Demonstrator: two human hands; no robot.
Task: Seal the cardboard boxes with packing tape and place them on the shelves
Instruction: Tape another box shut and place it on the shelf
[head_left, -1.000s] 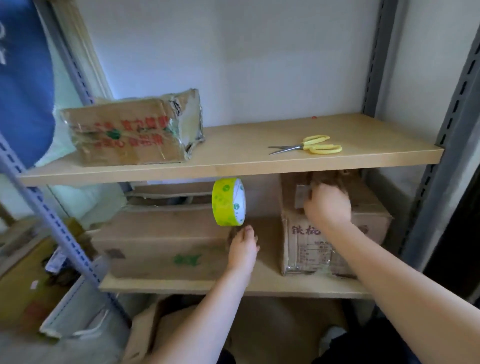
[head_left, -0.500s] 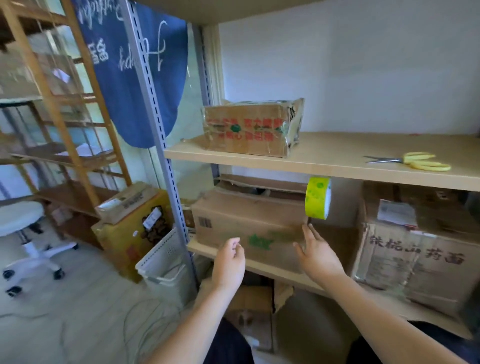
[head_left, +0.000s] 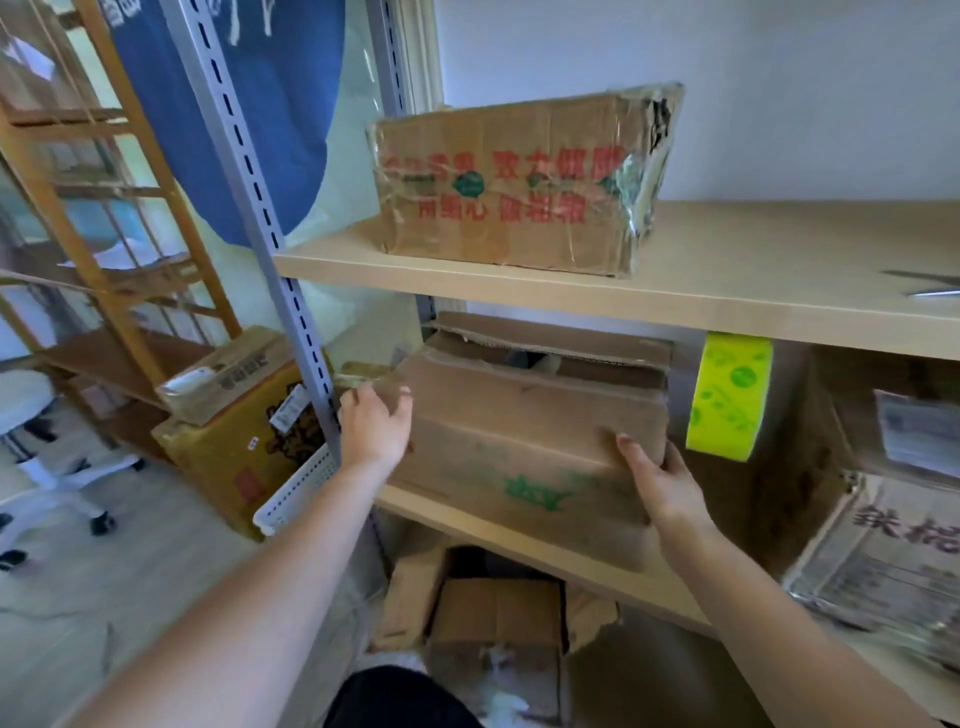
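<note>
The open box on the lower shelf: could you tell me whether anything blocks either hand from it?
Nothing visible does. The left hand and right hand already touch opposite ends of the open box.

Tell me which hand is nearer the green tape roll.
Right. The right hand is on the open box's right end, just left of and below the green tape roll. The left hand is at the box's far left end.
</note>
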